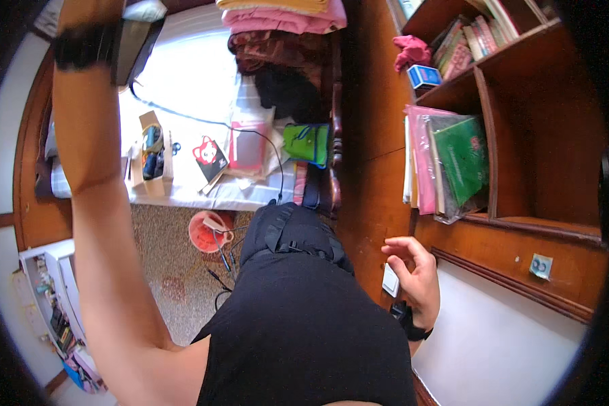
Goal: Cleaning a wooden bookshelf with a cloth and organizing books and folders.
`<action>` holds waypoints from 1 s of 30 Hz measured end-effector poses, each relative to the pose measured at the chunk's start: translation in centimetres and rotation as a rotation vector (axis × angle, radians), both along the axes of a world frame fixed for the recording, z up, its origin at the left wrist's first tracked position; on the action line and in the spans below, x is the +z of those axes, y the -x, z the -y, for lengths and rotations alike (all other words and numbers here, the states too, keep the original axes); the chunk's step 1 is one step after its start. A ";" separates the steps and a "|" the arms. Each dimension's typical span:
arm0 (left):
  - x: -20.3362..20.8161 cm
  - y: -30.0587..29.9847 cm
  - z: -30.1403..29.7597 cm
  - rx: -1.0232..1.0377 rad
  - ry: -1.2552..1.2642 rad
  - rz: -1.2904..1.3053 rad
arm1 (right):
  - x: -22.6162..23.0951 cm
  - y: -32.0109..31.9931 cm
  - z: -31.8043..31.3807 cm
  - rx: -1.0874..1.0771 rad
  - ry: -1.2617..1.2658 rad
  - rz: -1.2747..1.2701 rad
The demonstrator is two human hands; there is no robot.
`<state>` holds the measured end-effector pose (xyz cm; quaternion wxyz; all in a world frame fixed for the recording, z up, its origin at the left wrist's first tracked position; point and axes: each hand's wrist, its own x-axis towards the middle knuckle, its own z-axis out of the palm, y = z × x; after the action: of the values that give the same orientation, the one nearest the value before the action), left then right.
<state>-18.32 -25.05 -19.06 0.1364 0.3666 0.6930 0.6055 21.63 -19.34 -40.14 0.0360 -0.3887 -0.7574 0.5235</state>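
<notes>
My left arm (101, 162) stretches up along the left side. A black band (84, 46) with a boxy device (137, 44) is strapped round its wrist, and the hand itself is cut off by the top edge. My right hand (418, 277) is open at the right of my body, its fingers loosely curved and nothing visible in them. It is beside a white wall switch (390, 279) on the brown wooden panel; whether it touches the switch I cannot tell. A black strap with a small device (406, 318) circles the right wrist.
Plastic-sleeved folders (457, 162) and books stand in a wooden shelf (487, 101) at right. A bed (183, 54) ahead bears a cardboard box (162, 183), a green pouch (308, 142) and folded blankets (284, 20). Cables run to my black bag (291, 230). A red bucket (199, 240) stands below.
</notes>
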 end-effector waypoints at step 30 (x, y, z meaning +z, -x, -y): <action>-22.5 -6.1 -14.6 -1.031 0.219 0.135 | -2.0 2.1 3.8 -0.736 0.177 -0.444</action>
<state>-12.19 -10.50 -41.54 0.4982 0.6034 0.4718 0.4063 19.49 -23.15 -42.12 0.3488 -0.5122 -0.4944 0.6095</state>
